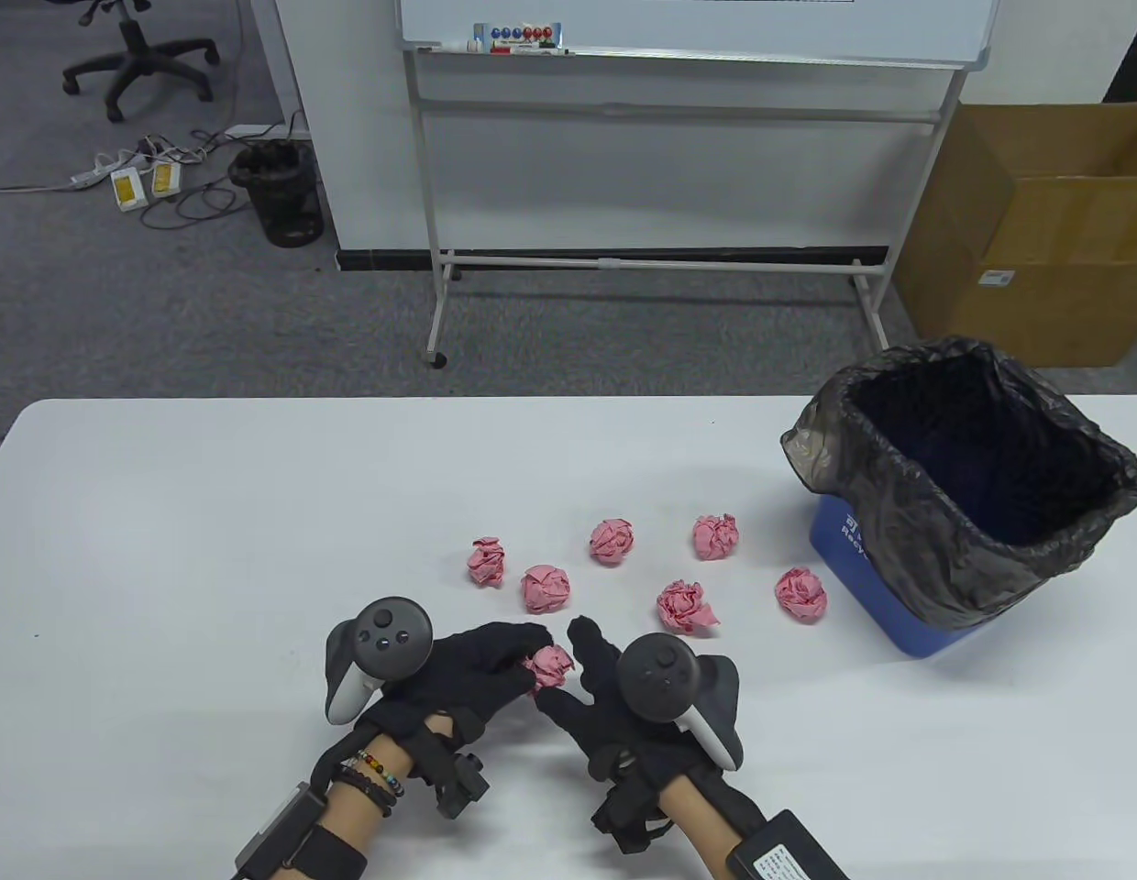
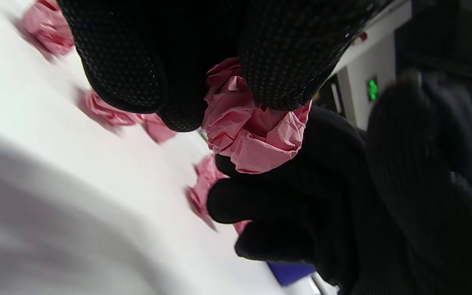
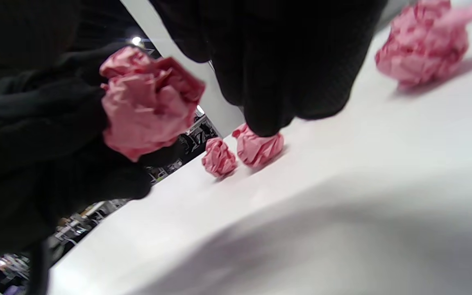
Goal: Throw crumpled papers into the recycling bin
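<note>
My left hand (image 1: 523, 658) pinches a pink crumpled paper ball (image 1: 550, 667) just above the white table (image 1: 165, 550), near its front edge. In the left wrist view the fingertips (image 2: 277, 82) press into the ball (image 2: 252, 135). My right hand (image 1: 573, 669) is close beside the ball with loosely bent fingers and holds nothing; in the right wrist view the ball (image 3: 146, 102) sits left of those fingers (image 3: 268, 102). Several more pink balls lie on the table, among them one at the left (image 1: 487, 561) and one by the bin (image 1: 800, 594). The blue recycling bin (image 1: 853, 559), lined with a black bag, stands at the right.
Beyond the table stand a whiteboard on a wheeled frame (image 1: 651, 261) and a cardboard box (image 1: 1045, 229) at the right. On the floor at the back left are a black basket (image 1: 280, 192), cables and an office chair (image 1: 133, 55).
</note>
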Demonstrator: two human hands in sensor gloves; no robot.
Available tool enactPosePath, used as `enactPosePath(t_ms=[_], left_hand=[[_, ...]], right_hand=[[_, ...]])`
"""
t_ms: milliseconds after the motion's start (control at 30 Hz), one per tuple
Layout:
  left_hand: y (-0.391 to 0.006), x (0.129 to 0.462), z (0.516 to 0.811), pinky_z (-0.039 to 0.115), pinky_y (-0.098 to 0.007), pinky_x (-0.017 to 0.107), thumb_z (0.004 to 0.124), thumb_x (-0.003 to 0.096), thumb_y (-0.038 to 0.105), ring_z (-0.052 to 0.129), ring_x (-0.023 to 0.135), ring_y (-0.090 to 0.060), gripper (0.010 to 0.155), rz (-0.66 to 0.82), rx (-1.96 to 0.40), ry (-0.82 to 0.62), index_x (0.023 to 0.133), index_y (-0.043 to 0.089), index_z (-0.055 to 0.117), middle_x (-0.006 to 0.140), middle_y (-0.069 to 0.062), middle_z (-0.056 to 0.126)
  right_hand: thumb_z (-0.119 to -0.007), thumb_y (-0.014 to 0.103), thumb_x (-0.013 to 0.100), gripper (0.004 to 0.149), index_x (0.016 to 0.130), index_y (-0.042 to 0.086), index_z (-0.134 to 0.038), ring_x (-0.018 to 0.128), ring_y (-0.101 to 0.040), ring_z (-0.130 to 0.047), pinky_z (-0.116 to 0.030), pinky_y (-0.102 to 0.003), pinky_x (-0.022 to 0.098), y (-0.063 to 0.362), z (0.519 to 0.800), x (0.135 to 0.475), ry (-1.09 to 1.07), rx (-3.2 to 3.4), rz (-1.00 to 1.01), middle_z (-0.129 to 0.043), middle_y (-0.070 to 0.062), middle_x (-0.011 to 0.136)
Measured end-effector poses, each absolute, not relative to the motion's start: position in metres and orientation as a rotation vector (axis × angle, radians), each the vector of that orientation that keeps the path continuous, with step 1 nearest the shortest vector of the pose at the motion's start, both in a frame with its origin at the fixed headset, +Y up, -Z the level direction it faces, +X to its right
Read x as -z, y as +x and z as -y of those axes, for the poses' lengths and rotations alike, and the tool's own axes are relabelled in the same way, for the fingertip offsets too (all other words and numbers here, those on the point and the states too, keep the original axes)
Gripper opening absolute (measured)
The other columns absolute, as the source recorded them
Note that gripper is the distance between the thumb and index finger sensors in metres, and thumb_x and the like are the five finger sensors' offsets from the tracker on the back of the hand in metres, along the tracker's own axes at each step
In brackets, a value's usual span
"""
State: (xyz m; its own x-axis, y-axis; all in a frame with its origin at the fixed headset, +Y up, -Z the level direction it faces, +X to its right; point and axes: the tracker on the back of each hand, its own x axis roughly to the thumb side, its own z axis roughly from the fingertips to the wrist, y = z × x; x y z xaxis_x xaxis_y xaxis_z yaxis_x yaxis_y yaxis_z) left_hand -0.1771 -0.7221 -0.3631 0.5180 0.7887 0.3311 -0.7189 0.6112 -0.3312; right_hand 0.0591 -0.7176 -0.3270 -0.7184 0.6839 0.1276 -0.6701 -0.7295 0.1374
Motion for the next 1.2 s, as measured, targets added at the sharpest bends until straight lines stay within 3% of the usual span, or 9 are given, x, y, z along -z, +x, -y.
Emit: enactPosePath(t_ms=[200, 500, 767, 967, 1067, 1200], left_hand=[[-0.162, 0.36, 0.729, 0.09, -0.042, 0.059, 0.089, 0.0447, 0.03, 0.098, 0.085, -0.028, 0.051, 0.534, -0.869, -0.135, 0.095, 0.027, 0.077, 0.102, -0.008, 0.085], [-0.162, 0.362, 0.733, 0.088, -0.044, 0.06, 0.089, 0.0453, 0.031, 0.095, 0.088, -0.029, 0.057, 0.54, -0.9, -0.136, 0.099, 0.024, 0.071, 0.105, -0.009, 0.081], [-0.182, 0.365, 0.727, 0.073, -0.057, 0.068, 0.085, 0.0464, 0.041, 0.078, 0.1, -0.038, 0.066, 0.488, -0.81, -0.095, 0.106, 0.023, 0.061, 0.113, -0.012, 0.068], [-0.194, 0.367, 0.735, 0.056, -0.066, 0.073, 0.081, 0.0467, 0.048, 0.059, 0.108, -0.045, 0.072, 0.434, -0.564, -0.123, 0.109, 0.024, 0.054, 0.12, -0.014, 0.053], [-0.199, 0.37, 0.738, 0.055, -0.067, 0.073, 0.081, 0.0463, 0.05, 0.058, 0.108, -0.046, 0.073, 0.414, -0.506, -0.115, 0.109, 0.024, 0.054, 0.12, -0.015, 0.052], [-0.203, 0.374, 0.746, 0.054, -0.068, 0.073, 0.08, 0.0463, 0.051, 0.057, 0.109, -0.046, 0.074, 0.398, -0.488, -0.164, 0.109, 0.023, 0.054, 0.12, -0.015, 0.052]], right_hand=[[-0.075, 0.06, 0.034, 0.086, 0.103, 0.012, -0.057, 0.073, -0.031, -0.103, -0.088, -0.039, 0.049, 0.065, 0.731, 0.334, 0.157, -2.239, -0.26, -0.084, -0.016, 0.094], [-0.085, 0.049, 0.034, 0.073, 0.098, 0.019, -0.069, 0.063, -0.025, -0.107, -0.091, -0.034, 0.043, 0.07, 0.733, 0.341, 0.058, -2.133, -0.247, -0.092, -0.011, 0.086], [-0.087, 0.048, 0.033, 0.068, 0.095, 0.022, -0.076, 0.058, -0.024, -0.108, -0.092, -0.032, 0.04, 0.079, 0.728, 0.343, 0.004, -2.223, -0.231, -0.094, -0.011, 0.082], [-0.088, 0.047, 0.033, 0.068, 0.094, 0.019, -0.078, 0.056, -0.024, -0.11, -0.093, -0.032, 0.039, 0.083, 0.725, 0.348, -0.004, -2.217, -0.272, -0.096, -0.011, 0.081], [-0.089, 0.047, 0.032, 0.068, 0.094, 0.019, -0.078, 0.056, -0.024, -0.111, -0.094, -0.031, 0.038, 0.088, 0.715, 0.35, -0.02, -2.198, -0.194, -0.096, -0.011, 0.081], [-0.089, 0.046, 0.032, 0.068, 0.093, 0.019, -0.078, 0.056, -0.024, -0.111, -0.095, -0.031, 0.038, 0.11, 0.68, 0.357, -0.064, -2.22, 0.048, -0.097, -0.011, 0.081]])
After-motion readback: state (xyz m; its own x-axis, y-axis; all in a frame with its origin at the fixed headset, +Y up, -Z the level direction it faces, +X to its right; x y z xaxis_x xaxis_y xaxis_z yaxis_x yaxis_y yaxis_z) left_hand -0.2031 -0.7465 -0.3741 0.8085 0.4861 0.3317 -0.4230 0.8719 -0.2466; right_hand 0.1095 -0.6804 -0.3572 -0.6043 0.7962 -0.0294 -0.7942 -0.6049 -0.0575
